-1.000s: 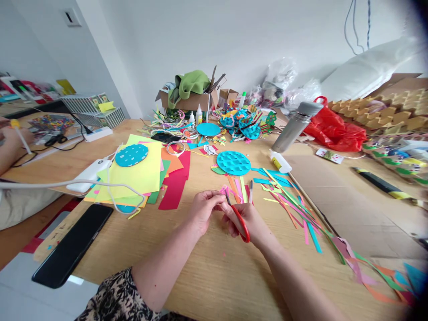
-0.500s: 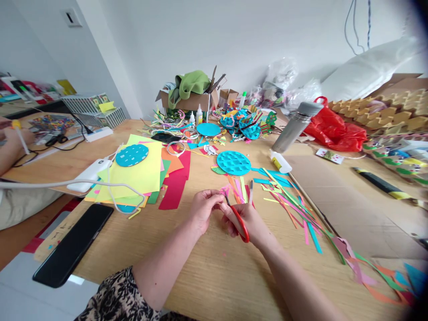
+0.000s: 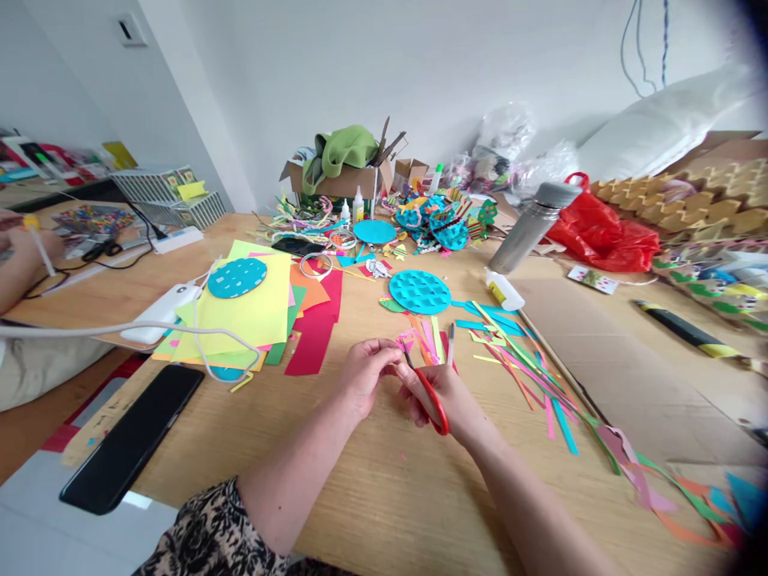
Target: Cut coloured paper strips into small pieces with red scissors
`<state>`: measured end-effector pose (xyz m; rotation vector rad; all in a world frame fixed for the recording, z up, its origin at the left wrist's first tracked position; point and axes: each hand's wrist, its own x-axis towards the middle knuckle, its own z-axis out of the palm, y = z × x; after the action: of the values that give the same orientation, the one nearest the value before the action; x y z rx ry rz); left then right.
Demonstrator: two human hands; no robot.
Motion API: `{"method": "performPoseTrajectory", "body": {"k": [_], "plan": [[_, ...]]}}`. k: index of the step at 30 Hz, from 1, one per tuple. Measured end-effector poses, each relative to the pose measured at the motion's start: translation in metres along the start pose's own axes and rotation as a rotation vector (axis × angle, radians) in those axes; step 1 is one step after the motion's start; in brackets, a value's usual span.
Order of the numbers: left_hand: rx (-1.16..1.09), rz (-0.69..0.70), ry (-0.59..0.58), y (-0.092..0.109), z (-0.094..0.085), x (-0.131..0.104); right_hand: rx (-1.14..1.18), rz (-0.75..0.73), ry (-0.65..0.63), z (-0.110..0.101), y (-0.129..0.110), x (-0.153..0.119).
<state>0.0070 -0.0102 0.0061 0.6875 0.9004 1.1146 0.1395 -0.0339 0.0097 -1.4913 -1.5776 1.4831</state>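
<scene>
My right hand (image 3: 441,394) is closed on a pair of red-handled scissors (image 3: 433,404), whose blades point up and away to the left. Beside it, my left hand (image 3: 367,374) pinches something small and pink, maybe paper, near the blade tips; the fingertips of both hands meet. Just beyond lie pink, orange and yellow paper strips (image 3: 435,340) and a pen (image 3: 450,344). Farther back rests a blue textured oval (image 3: 418,292). More thin coloured strips (image 3: 522,352) spread to the right of my hands.
A phone (image 3: 132,440) and stacked coloured paper (image 3: 273,288) with a white cable across it lie left. A steel bottle (image 3: 528,228), glue bottle (image 3: 504,291) and cardboard sheet (image 3: 624,360) are right. Another person's hand (image 3: 24,256) shows at far left.
</scene>
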Motion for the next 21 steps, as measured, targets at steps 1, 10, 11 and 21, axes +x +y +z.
{"method": "performPoseTrajectory", "body": {"k": [1, 10, 11, 21], "plan": [[0.001, -0.006, 0.007, 0.0000, 0.0002, -0.0001, 0.001, 0.001, -0.001, 0.0001, -0.0002, 0.0000], [-0.013, -0.031, 0.007, -0.0007, 0.0000, 0.0002, 0.042, -0.001, -0.001, 0.0016, 0.0050, 0.0022], [-0.011, -0.030, 0.003, -0.0006, 0.0000, 0.0002, 0.040, 0.001, -0.001, 0.0012, 0.0052, 0.0022], [0.002, -0.024, -0.017, 0.0003, -0.0022, 0.0011, 0.004, 0.014, -0.008, -0.0016, 0.0009, -0.0003]]}}
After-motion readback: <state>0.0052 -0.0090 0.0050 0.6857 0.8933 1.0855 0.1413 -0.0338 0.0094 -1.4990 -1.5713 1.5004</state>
